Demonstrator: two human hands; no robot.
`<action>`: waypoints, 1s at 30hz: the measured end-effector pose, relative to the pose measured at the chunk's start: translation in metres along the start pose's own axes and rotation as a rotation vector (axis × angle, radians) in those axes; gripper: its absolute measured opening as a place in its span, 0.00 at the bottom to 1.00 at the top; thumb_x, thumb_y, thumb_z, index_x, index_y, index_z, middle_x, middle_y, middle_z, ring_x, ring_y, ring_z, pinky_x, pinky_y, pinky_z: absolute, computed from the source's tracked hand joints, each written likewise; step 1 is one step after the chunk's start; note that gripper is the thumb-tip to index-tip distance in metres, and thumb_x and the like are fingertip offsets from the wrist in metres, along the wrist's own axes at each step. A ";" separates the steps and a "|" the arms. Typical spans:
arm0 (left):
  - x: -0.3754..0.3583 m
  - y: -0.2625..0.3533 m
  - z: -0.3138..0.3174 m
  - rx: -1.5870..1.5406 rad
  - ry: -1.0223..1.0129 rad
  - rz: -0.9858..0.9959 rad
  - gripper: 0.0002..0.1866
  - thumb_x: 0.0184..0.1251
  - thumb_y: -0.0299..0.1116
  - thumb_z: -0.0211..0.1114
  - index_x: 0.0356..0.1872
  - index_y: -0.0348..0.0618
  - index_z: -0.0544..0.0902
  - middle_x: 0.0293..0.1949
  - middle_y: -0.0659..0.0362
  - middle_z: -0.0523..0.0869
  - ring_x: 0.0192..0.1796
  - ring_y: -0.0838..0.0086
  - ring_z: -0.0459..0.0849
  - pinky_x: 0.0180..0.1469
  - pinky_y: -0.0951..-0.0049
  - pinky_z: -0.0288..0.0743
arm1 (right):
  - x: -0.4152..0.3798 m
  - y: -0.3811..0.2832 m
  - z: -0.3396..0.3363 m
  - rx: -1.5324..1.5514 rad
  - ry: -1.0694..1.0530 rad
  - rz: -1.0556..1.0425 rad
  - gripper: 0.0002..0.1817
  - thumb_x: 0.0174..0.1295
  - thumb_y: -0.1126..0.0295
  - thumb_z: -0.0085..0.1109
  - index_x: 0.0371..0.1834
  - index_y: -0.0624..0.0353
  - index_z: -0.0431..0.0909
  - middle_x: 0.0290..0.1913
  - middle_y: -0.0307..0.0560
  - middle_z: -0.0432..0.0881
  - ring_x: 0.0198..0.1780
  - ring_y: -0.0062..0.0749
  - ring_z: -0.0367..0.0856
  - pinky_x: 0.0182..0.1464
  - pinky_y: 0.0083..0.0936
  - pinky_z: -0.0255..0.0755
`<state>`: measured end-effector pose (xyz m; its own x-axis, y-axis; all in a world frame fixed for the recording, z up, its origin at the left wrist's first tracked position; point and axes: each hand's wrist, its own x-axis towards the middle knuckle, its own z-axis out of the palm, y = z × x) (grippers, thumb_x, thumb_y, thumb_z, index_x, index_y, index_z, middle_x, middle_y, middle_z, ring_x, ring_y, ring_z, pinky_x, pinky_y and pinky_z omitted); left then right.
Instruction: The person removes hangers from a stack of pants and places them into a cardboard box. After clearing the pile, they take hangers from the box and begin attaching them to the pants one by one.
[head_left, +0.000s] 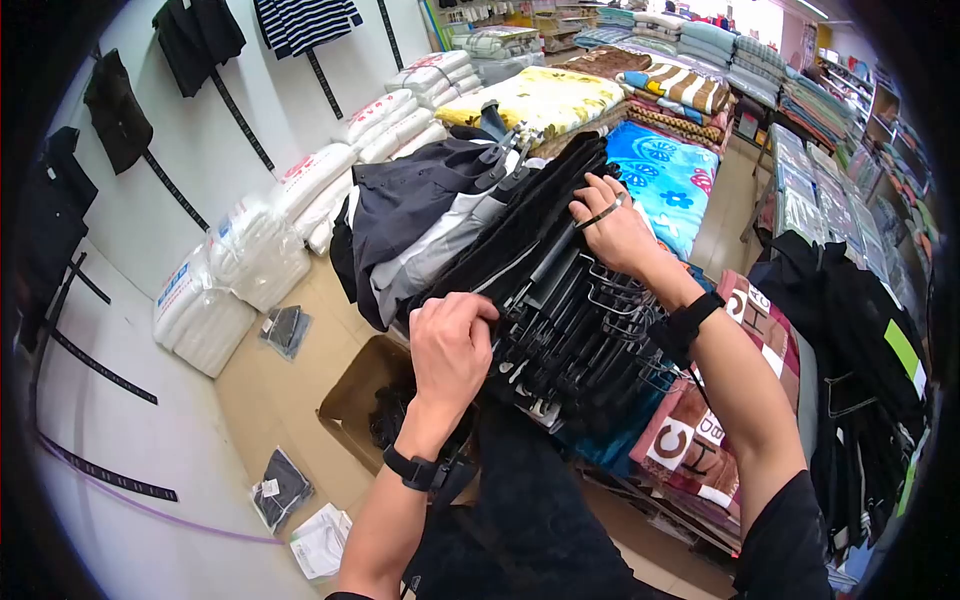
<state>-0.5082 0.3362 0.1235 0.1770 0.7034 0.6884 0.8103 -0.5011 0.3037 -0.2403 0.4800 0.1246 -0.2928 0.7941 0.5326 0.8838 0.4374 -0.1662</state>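
A thick stack of folded black garments (520, 222) on black hangers lies in front of me. My left hand (450, 345) is closed at the near left end of the top garment, fingers curled on its edge. At the far end of the same garment, my right hand (612, 222) has its fingers bent over the black cloth and a hanger part. Many black hangers with metal hooks (610, 315) are bunched below and between my hands. Grey and dark clothes (425, 190) on hangers lie just left of the black stack.
An open cardboard box (350, 400) stands on the floor at lower left. White wrapped bundles (310, 180) line the wall. Folded blankets, one blue (665, 180) and one yellow (540, 100), lie beyond the clothes. Black garments (850, 330) are piled at right.
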 end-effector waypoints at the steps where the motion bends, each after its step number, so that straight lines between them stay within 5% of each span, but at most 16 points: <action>1: -0.002 0.007 -0.003 -0.003 -0.004 -0.007 0.06 0.60 0.21 0.64 0.35 0.44 0.85 0.41 0.62 0.88 0.44 0.61 0.84 0.46 0.61 0.71 | 0.001 0.001 -0.001 -0.037 -0.017 -0.054 0.23 0.81 0.53 0.46 0.63 0.60 0.78 0.75 0.61 0.72 0.79 0.62 0.61 0.78 0.52 0.61; 4: 0.000 0.026 -0.006 -0.100 0.075 -0.028 0.08 0.64 0.23 0.65 0.44 0.43 0.84 0.43 0.55 0.89 0.47 0.60 0.86 0.50 0.64 0.71 | 0.002 0.004 0.001 -0.058 -0.027 -0.081 0.23 0.81 0.54 0.45 0.62 0.60 0.79 0.73 0.60 0.74 0.79 0.61 0.62 0.79 0.50 0.59; 8: 0.003 0.029 0.001 -0.164 -0.096 -0.024 0.19 0.69 0.31 0.70 0.58 0.34 0.81 0.50 0.41 0.88 0.52 0.46 0.87 0.55 0.55 0.82 | -0.001 -0.001 0.011 0.035 0.117 0.040 0.21 0.82 0.58 0.43 0.59 0.61 0.81 0.67 0.57 0.78 0.78 0.57 0.64 0.81 0.48 0.54; 19: -0.002 0.023 0.033 -0.234 -0.014 -0.083 0.18 0.71 0.32 0.70 0.58 0.36 0.81 0.47 0.40 0.89 0.48 0.42 0.88 0.49 0.54 0.82 | 0.001 0.015 0.020 -0.130 0.033 -0.124 0.23 0.79 0.53 0.49 0.62 0.60 0.80 0.74 0.61 0.72 0.79 0.63 0.61 0.78 0.52 0.62; 20: -0.004 0.022 0.034 -0.279 -0.035 -0.133 0.18 0.73 0.34 0.70 0.58 0.37 0.80 0.47 0.39 0.89 0.49 0.41 0.87 0.49 0.54 0.82 | -0.002 0.004 0.017 -0.007 0.087 -0.001 0.23 0.79 0.54 0.49 0.62 0.61 0.80 0.73 0.61 0.73 0.78 0.63 0.61 0.79 0.50 0.60; 21: -0.007 0.021 0.035 -0.296 -0.028 -0.148 0.18 0.74 0.34 0.69 0.59 0.37 0.79 0.49 0.40 0.88 0.50 0.42 0.87 0.50 0.54 0.81 | -0.001 0.018 0.030 -0.098 0.064 -0.120 0.23 0.79 0.55 0.49 0.63 0.61 0.80 0.73 0.61 0.73 0.78 0.63 0.62 0.79 0.50 0.59; 29: -0.015 0.020 0.045 -0.324 0.039 -0.175 0.17 0.75 0.34 0.67 0.56 0.34 0.78 0.49 0.40 0.88 0.51 0.42 0.86 0.54 0.52 0.79 | -0.004 -0.003 0.010 0.017 0.071 0.004 0.24 0.79 0.53 0.48 0.64 0.61 0.78 0.74 0.63 0.72 0.79 0.63 0.60 0.79 0.51 0.60; 30: -0.014 0.020 0.044 -0.326 0.046 -0.173 0.17 0.75 0.34 0.67 0.56 0.34 0.78 0.49 0.40 0.88 0.51 0.42 0.86 0.54 0.52 0.79 | -0.002 0.016 0.034 -0.100 0.181 -0.164 0.16 0.76 0.63 0.52 0.58 0.61 0.80 0.66 0.58 0.77 0.75 0.61 0.67 0.76 0.54 0.62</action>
<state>-0.4702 0.3385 0.0909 0.0217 0.7720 0.6352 0.6041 -0.5164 0.6070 -0.2381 0.4993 0.0926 -0.3733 0.6237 0.6868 0.8641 0.5032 0.0127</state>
